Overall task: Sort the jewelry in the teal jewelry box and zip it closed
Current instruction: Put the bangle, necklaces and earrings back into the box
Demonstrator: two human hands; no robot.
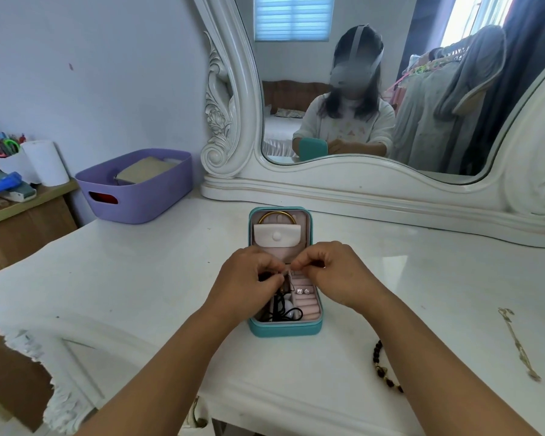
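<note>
We see the teal jewelry box lying open on the white dressing table, centre of view, lid propped back toward the mirror. Lid holds a gold bangle above a white snap pouch. Base has a pair of stud earrings on the pink ring rolls, and a black cord tangled in the left compartment.

Both hands hover over the box hinge area, close together. Left hand has fingers curled, pinching something small and dark, seemingly the cord's upper end. Right hand also curled, fingertips pinched on a thin item we can't identify; too small.

On the table, right of the box: a dark beaded bracelet near the right forearm, and a thin gold chain farther right, well apart from the box.

Purple plastic basket sits back left; a white paper roll and a cup of scissors on the side desk.
</note>
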